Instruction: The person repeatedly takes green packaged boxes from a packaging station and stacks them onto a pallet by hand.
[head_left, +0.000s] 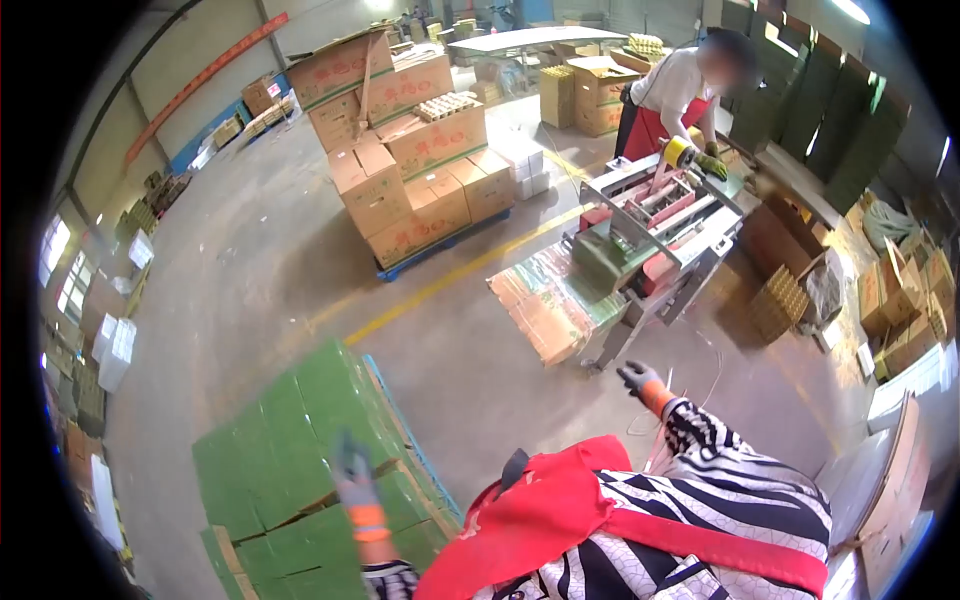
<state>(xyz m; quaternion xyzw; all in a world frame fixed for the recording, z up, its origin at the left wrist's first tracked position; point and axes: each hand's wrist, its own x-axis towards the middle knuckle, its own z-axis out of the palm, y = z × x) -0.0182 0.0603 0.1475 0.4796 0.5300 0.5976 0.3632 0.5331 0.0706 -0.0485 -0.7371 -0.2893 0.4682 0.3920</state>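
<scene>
My left hand (357, 478), in a grey glove with an orange cuff, is over the stacked green cartons (300, 435); motion smears its fingers, and I cannot tell whether it touches them. My right hand (638, 381), gloved the same way, reaches forward with fingers apart and nothing in them. It is nearest the foot of the carton-sealing machine (650, 225). At the machine's near end is a brown and green carton (550, 300) with shiny tape or film on top, apart from my hand.
A co-worker (670, 100) in a red apron stands behind the machine, gloved hands on its far end. Printed brown cartons (430, 150) are stacked on a blue pallet (445, 245). Egg trays (778, 305) stand on the floor at right. A cord (715, 365) lies near the machine.
</scene>
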